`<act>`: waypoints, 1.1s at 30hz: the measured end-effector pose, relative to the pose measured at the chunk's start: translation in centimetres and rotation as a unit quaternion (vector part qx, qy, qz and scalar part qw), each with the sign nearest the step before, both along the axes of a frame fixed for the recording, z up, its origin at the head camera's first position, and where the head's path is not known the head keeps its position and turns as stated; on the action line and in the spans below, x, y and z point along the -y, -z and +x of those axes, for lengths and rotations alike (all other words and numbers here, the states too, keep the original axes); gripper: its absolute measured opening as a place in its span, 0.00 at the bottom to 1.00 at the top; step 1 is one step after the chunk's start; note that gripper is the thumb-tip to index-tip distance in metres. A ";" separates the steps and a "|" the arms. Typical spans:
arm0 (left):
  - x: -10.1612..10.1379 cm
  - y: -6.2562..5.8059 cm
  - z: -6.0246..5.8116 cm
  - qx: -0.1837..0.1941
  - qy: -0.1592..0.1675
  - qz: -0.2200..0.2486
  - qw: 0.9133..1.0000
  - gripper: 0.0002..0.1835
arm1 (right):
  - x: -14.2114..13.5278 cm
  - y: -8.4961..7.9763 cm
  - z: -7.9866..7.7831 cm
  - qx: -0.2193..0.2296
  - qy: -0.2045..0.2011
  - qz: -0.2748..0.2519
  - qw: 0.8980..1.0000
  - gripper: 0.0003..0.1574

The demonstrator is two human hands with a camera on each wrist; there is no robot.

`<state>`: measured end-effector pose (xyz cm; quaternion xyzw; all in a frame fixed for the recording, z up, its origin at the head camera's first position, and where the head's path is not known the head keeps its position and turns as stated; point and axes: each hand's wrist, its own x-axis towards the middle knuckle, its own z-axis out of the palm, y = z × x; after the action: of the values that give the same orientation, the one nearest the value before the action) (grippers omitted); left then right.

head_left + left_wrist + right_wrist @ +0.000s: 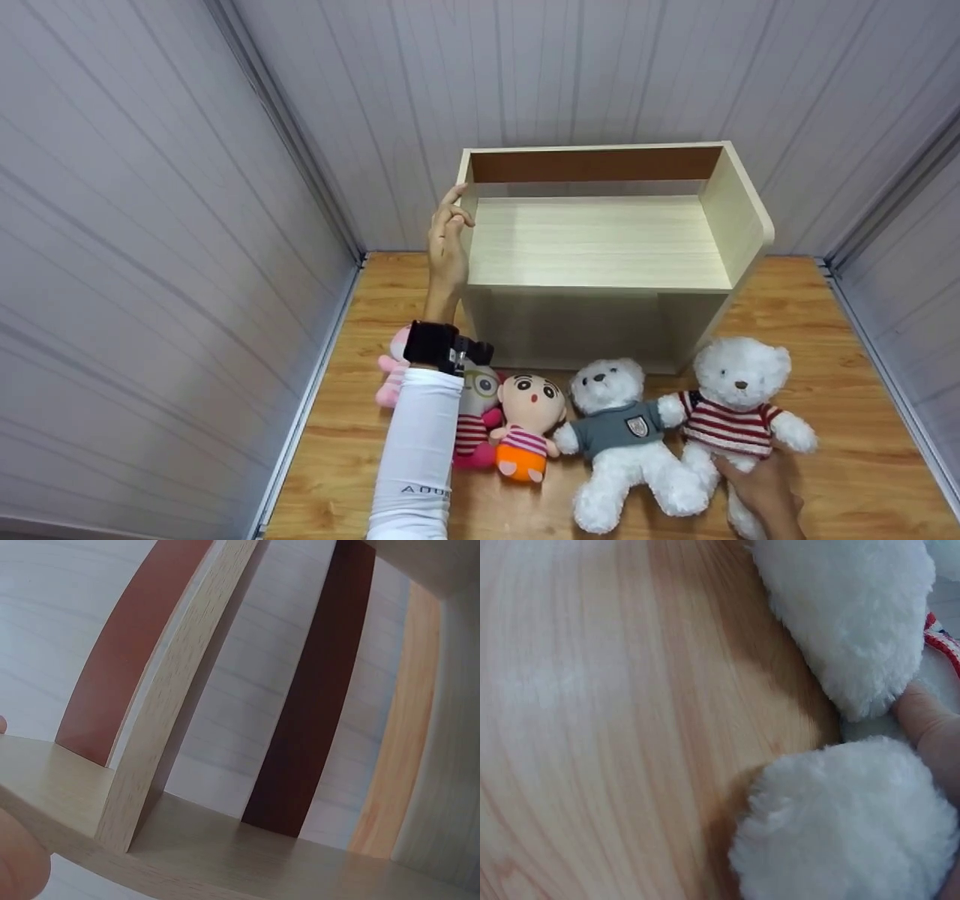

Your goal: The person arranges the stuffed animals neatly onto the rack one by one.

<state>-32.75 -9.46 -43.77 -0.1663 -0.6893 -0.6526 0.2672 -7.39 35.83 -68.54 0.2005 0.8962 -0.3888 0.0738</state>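
Observation:
My left hand [448, 240] is at the left side panel of a pale wooden shelf [600, 240]. In the left wrist view, a thumb or finger [21, 859] lies over the panel's edge, and a fingertip shows at the far left beyond it. My right hand [769, 487] grips the lower body of a white teddy bear [741, 375] in a red-and-white striped sweater. Between its fluffy legs [847, 832], the right wrist view shows a thumb or finger [922, 716] pressing in; the other fingers are mostly hidden. The bear leans near the shelf's front right corner.
Left of it sits a white bear in a grey shirt [619, 427], then a doll in orange shorts [525, 442]. A striped pink-and-grey plush [474, 427] and a pink plush [391, 375] are partly behind my left arm. Grey panel walls [570, 67] surround the wooden floor [330, 457].

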 end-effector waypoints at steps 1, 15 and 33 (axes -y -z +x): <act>0.0 0.0 0.0 -0.001 0.000 0.000 1.000 0.14 | 0.0 0.0 0.0 0.000 -0.001 0.001 1.000 0.56; -0.4 -0.4 -0.1 0.004 -0.009 0.009 1.000 0.14 | 0.2 0.8 0.8 -0.103 0.062 0.007 0.993 0.44; -0.6 -0.4 0.1 -0.004 -0.018 0.012 1.000 0.14 | 0.0 -2.3 1.3 -0.075 0.184 0.002 0.980 0.54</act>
<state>-32.68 -8.84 -43.39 -0.1529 -0.6831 -0.6553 0.2840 -6.11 35.79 -66.25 0.3322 0.8477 -0.4081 -0.0667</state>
